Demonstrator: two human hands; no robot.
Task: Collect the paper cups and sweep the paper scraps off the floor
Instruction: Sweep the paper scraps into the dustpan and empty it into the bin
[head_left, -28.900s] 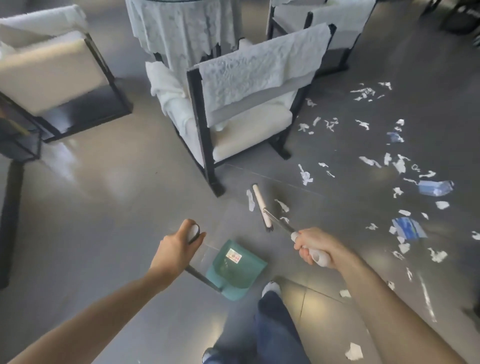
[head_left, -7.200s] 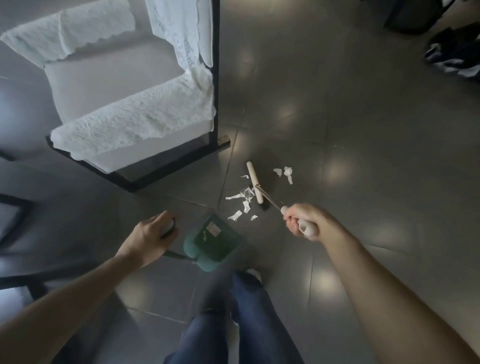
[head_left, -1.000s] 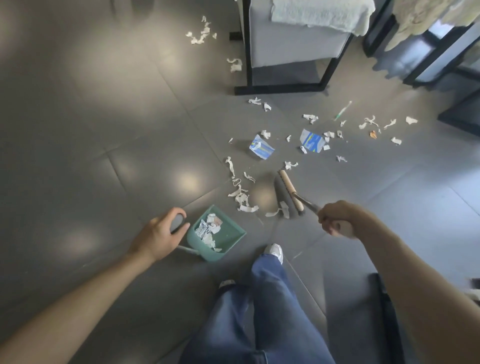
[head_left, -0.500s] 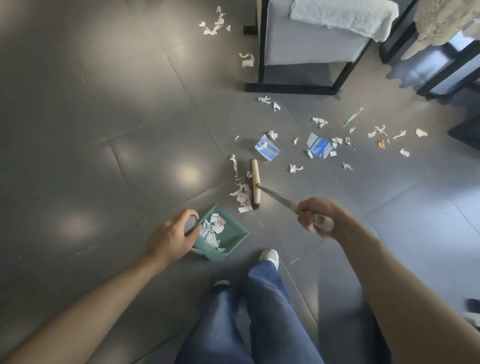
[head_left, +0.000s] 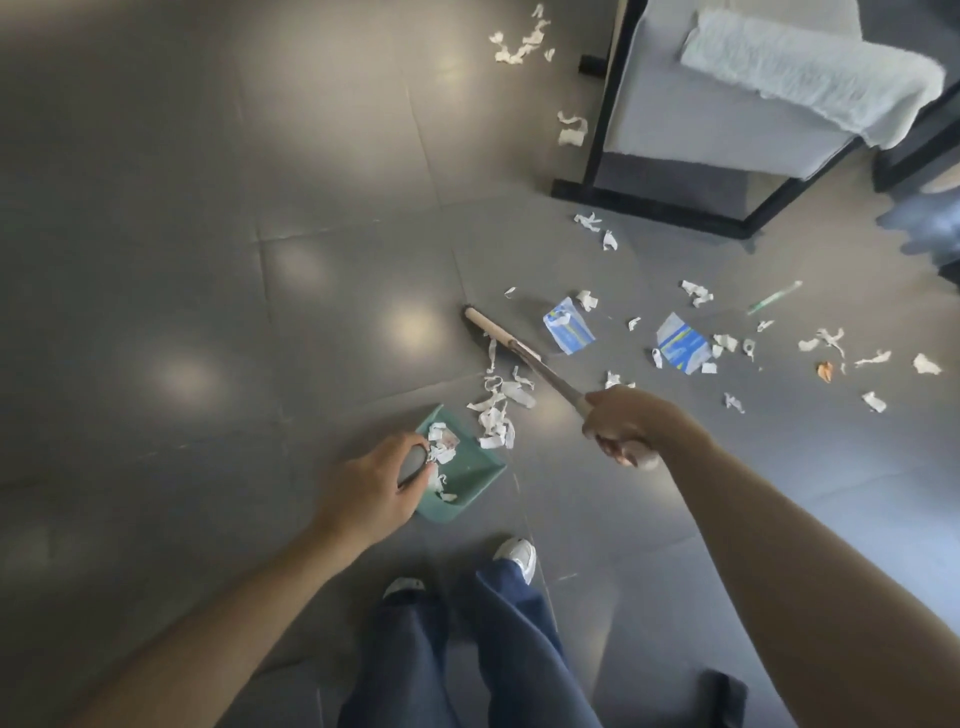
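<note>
Nearest, my left hand grips the handle of the green dustpan, which rests on the floor holding paper scraps. My right hand clenches the broom handle; its wooden head lies beyond a pile of white paper scraps at the pan's mouth. Farther right, two blue-printed flattened paper cups lie among scattered scraps, before an armchair.

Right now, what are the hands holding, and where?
Left hand grips the dustpan handle's top; right hand grips the broom handle's upper end.
</note>
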